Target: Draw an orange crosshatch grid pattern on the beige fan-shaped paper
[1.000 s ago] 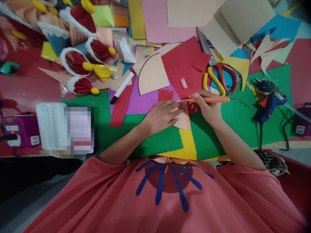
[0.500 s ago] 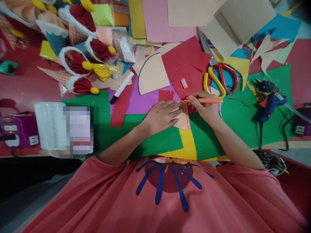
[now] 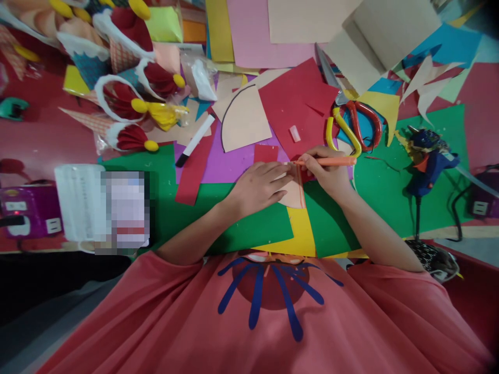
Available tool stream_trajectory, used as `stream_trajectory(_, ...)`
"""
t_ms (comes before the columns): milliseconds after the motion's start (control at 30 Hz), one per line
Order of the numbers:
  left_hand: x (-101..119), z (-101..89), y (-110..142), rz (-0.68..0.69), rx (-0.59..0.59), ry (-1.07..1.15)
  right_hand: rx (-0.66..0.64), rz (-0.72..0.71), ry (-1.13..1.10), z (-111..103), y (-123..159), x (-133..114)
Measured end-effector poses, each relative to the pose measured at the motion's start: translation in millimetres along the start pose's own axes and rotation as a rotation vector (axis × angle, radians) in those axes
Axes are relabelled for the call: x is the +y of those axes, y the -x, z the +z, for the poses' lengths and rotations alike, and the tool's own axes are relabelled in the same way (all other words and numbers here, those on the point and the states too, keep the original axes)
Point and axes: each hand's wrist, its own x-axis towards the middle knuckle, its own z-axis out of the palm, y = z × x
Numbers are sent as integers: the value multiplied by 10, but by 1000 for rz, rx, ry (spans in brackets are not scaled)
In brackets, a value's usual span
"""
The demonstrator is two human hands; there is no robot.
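Observation:
Pinched in my right hand (image 3: pixel 325 171) is an orange marker pen (image 3: pixel 339 161), its tip at the top of a peach paper piece (image 3: pixel 291 196). Orange lines run down the right edge of that piece. My left hand (image 3: pixel 265 187) lies flat over the paper with the fingers stretched, hiding much of it. Beyond the hands, a peach paper fan shape (image 3: pixel 247 122) with a black curved edge rests on purple paper (image 3: pixel 234 165). A white marker (image 3: pixel 196 140) with a black cap lies left of it.
Scissors (image 3: pixel 353 127) with yellow and red handles lie beyond my right hand. A blue glue gun (image 3: pixel 431 166) stands at the right. Finished paper cones (image 3: pixel 120 98) crowd the upper left. A phone (image 3: pixel 130 208) and a purple power socket (image 3: pixel 29 210) lie at the left.
The orange marker's tip has shifted slightly left along the top of the peach paper. My left hand stays in place.

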Motion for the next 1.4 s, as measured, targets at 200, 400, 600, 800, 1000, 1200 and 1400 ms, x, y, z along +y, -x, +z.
stream_trajectory(200, 8, -1, 2, -3, -5, -46, 1, 9, 27, 8, 1, -22)
stream_trajectory(400, 2, 1, 1, 3, 23, -7, -39, 43, -12, -2, 2, -36)
stream_trajectory(600, -4, 2, 1, 2, 3, -1, -42, 68, -24, -4, 14, -31)
stream_trajectory(800, -2, 0, -3, 0, -3, -3, -6, 53, 9, 1, 10, -40)
stream_trajectory(1000, 3, -7, -6, -6, -16, -24, -11, 76, -2, 2, 11, -47)
stream_trajectory(1200, -1, 1, -3, -24, -38, -14, -61, 81, -74, 7, 13, -47)
stream_trajectory(1400, -2, -2, -7, -32, -36, 24, -61, 66, -13, -4, 16, -47)
